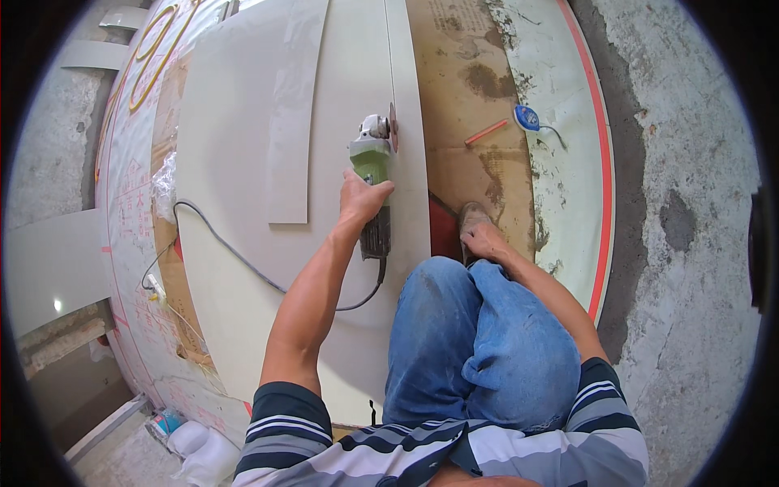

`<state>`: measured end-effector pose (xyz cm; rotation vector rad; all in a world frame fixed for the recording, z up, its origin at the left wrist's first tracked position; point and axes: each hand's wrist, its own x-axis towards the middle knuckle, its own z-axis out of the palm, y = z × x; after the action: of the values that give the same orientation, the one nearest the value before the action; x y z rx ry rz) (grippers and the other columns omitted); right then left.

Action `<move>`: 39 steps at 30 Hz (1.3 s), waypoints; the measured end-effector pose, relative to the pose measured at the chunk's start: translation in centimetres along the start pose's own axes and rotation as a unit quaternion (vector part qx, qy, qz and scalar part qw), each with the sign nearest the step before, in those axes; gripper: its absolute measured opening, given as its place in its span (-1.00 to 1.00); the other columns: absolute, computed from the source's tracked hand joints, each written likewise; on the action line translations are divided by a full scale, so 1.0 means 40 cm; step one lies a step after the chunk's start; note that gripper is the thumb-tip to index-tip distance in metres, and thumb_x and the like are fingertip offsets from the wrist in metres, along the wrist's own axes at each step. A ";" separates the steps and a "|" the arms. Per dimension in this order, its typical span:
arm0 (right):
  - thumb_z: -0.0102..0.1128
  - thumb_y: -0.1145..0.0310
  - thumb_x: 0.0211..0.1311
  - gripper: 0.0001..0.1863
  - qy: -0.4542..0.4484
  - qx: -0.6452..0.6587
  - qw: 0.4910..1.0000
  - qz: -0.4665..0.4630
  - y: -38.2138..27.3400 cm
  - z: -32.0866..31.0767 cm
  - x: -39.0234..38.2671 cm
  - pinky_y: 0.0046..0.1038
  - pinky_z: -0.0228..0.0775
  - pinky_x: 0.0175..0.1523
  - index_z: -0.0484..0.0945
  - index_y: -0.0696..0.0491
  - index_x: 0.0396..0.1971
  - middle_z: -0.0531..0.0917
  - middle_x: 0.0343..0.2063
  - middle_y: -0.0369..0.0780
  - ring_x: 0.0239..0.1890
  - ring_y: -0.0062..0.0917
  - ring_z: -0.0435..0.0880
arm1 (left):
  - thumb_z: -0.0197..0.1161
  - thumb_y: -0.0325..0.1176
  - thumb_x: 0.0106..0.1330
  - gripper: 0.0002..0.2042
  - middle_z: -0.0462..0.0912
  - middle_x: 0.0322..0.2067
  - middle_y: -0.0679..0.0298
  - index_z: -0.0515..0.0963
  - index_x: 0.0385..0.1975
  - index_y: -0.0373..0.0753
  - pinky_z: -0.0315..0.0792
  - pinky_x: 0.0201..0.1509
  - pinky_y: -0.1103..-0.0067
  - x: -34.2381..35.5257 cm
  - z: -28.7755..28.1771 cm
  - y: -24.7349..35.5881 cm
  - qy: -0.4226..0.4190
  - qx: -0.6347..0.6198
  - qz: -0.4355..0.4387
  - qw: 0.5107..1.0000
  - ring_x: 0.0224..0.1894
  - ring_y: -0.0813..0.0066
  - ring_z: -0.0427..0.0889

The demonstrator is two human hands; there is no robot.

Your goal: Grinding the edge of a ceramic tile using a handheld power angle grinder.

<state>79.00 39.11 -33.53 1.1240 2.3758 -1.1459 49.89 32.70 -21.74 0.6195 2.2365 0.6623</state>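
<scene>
My left hand (361,199) is wrapped round the body of a green and black angle grinder (372,166). Its metal head points away from me, and the thin disc (393,128) stands on edge at a dark line along the large pale grey tile (365,49). Whether the disc is turning cannot be seen. On the right, my right hand (484,241) is down at my brown shoe (473,217), its fingers curled against it. What those fingers hold, if anything, is hidden.
A narrower tile strip (290,122) lies on the large tile. The grinder's cord (235,247) loops left. Right of the tile, a red stick-shaped marker (487,132) and a blue tape measure (527,118) rest near cardboard (466,97). Rough concrete (690,162) borders the right; a yellow hose lies far left.
</scene>
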 end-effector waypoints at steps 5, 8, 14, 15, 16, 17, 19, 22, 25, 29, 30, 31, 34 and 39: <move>-0.01 0.17 0.12 -0.67 -0.007 0.023 0.997 -0.068 -0.003 -0.010 0.010 -0.18 0.40 -0.11 0.63 0.10 -0.44 0.62 -0.36 0.02 -0.25 -0.06 0.58 | 0.41 -0.16 -0.17 -0.28 0.55 -0.21 -0.17 0.25 -0.09 -0.53 0.47 -0.05 0.38 0.041 0.010 -0.037 -0.018 -0.008 0.025 1.000 -0.15 0.04 0.60; -0.02 0.16 0.13 -0.66 -0.017 0.016 0.998 -0.064 -0.019 -0.028 0.007 -0.17 0.39 -0.10 0.63 0.10 -0.42 0.62 -0.35 0.02 -0.23 -0.06 0.58 | 0.42 -0.15 -0.17 -0.27 0.55 -0.21 -0.16 0.24 -0.09 -0.54 0.48 -0.05 0.38 0.040 0.010 -0.034 -0.010 0.007 0.025 1.000 -0.15 0.03 0.60; -0.02 0.14 0.13 -0.64 -0.019 -0.001 1.000 -0.023 -0.008 -0.026 0.002 -0.15 0.39 -0.09 0.63 0.13 -0.40 0.62 -0.32 0.04 -0.21 -0.06 0.57 | 0.43 -0.15 -0.16 -0.26 0.54 -0.20 -0.15 0.23 -0.07 -0.54 0.47 -0.03 0.39 0.041 0.020 -0.028 -0.027 0.014 0.017 0.999 -0.14 0.06 0.59; -0.02 0.14 0.13 -0.63 -0.022 0.004 1.000 -0.016 -0.018 -0.031 -0.001 -0.15 0.39 -0.09 0.62 0.13 -0.40 0.62 -0.32 0.05 -0.21 -0.05 0.57 | 0.43 -0.15 -0.16 -0.26 0.53 -0.19 -0.14 0.23 -0.07 -0.53 0.47 -0.03 0.39 0.035 0.018 -0.028 -0.019 0.005 0.019 1.000 -0.14 0.06 0.59; -0.02 0.14 0.13 -0.63 -0.024 0.007 1.000 -0.014 -0.029 -0.035 -0.005 -0.15 0.39 -0.09 0.62 0.13 -0.40 0.62 -0.32 0.05 -0.21 -0.05 0.57 | 0.43 -0.15 -0.17 -0.26 0.53 -0.19 -0.13 0.23 -0.07 -0.53 0.46 -0.03 0.39 0.028 0.017 -0.028 -0.011 -0.004 0.022 1.000 -0.13 0.07 0.59; -0.02 0.14 0.13 -0.63 -0.031 0.008 0.999 -0.005 -0.034 -0.040 -0.004 -0.15 0.38 -0.09 0.62 0.14 -0.40 0.62 -0.31 0.05 -0.21 -0.05 0.57 | 0.43 -0.15 -0.17 -0.26 0.53 -0.19 -0.13 0.23 -0.07 -0.53 0.46 -0.03 0.39 0.026 0.017 -0.028 -0.012 -0.002 0.023 1.000 -0.13 0.07 0.59; -0.02 0.14 0.14 -0.63 -0.037 0.011 0.999 0.003 -0.041 -0.050 -0.009 -0.15 0.38 -0.09 0.62 0.14 -0.39 0.61 -0.31 0.06 -0.20 -0.05 0.57 | 0.42 -0.16 -0.16 -0.27 0.53 -0.20 -0.11 0.23 -0.07 -0.52 0.46 -0.03 0.39 0.021 0.017 -0.030 0.000 0.010 0.023 1.000 -0.15 0.08 0.59; -0.02 0.14 0.13 -0.62 -0.016 -0.003 0.999 -0.051 -0.052 -0.052 -0.012 -0.15 0.39 -0.10 0.62 0.15 -0.40 0.61 -0.32 0.06 -0.21 -0.04 0.57 | 0.42 -0.16 -0.16 -0.28 0.54 -0.21 -0.09 0.24 -0.07 -0.51 0.46 -0.04 0.39 0.018 0.013 -0.041 0.002 0.004 0.027 1.000 -0.16 0.08 0.59; -0.02 0.13 0.12 -0.62 -0.014 -0.004 1.000 -0.012 -0.016 -0.032 -0.003 -0.15 0.39 -0.11 0.62 0.14 -0.42 0.61 -0.34 0.06 -0.22 -0.04 0.57 | 0.43 -0.18 -0.17 -0.29 0.54 -0.23 -0.07 0.25 -0.08 -0.49 0.47 -0.06 0.39 0.018 0.022 -0.032 -0.005 -0.018 0.026 0.999 -0.18 0.12 0.60; -0.02 0.12 0.11 -0.63 0.008 0.015 0.996 -0.086 -0.017 -0.029 0.003 -0.15 0.40 -0.11 0.63 0.12 -0.42 0.61 -0.35 0.06 -0.24 -0.03 0.58 | 0.43 -0.21 -0.19 -0.31 0.54 -0.25 -0.03 0.28 -0.10 -0.48 0.48 -0.10 0.42 0.012 -0.002 -0.043 0.004 -0.058 0.036 0.998 -0.22 0.18 0.60; -0.03 0.12 0.12 -0.63 0.001 0.016 0.995 -0.095 -0.021 -0.036 -0.009 -0.15 0.40 -0.11 0.63 0.11 -0.42 0.61 -0.35 0.06 -0.24 -0.03 0.58 | 0.44 -0.22 -0.20 -0.33 0.54 -0.26 0.00 0.29 -0.11 -0.47 0.48 -0.13 0.45 -0.009 -0.014 -0.028 0.016 -0.081 0.049 0.995 -0.24 0.23 0.59; -0.03 0.12 0.12 -0.63 0.001 0.011 0.995 -0.096 -0.025 -0.038 -0.013 -0.15 0.40 -0.11 0.63 0.11 -0.42 0.61 -0.35 0.06 -0.24 -0.03 0.58 | 0.44 -0.23 -0.21 -0.34 0.54 -0.28 0.03 0.31 -0.13 -0.46 0.48 -0.17 0.48 -0.030 -0.027 -0.014 0.028 -0.105 0.061 0.992 -0.27 0.29 0.59; -0.02 0.11 0.11 -0.63 -0.015 -0.036 0.999 -0.009 -0.013 -0.058 -0.030 -0.13 0.40 -0.11 0.62 0.11 -0.43 0.61 -0.36 0.07 -0.24 -0.03 0.58 | 0.43 -0.29 -0.20 -0.40 0.53 -0.30 0.12 0.34 -0.14 -0.42 0.48 -0.22 0.52 -0.083 -0.085 0.034 0.033 -0.168 0.107 0.979 -0.31 0.38 0.56; -0.02 0.10 0.08 -0.60 0.017 -0.056 0.998 -0.005 -0.032 -0.102 -0.055 -0.11 0.40 -0.09 0.61 0.15 -0.44 0.61 -0.33 0.09 -0.22 0.00 0.58 | 0.42 -0.41 -0.13 -0.47 0.50 -0.30 0.24 0.36 -0.12 -0.36 0.46 -0.21 0.55 -0.184 -0.166 0.021 0.037 -0.330 0.129 0.934 -0.30 0.48 0.52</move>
<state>79.86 40.54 -29.01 1.1037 2.4398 -0.9908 49.84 27.09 -13.53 0.5426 1.8340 1.5050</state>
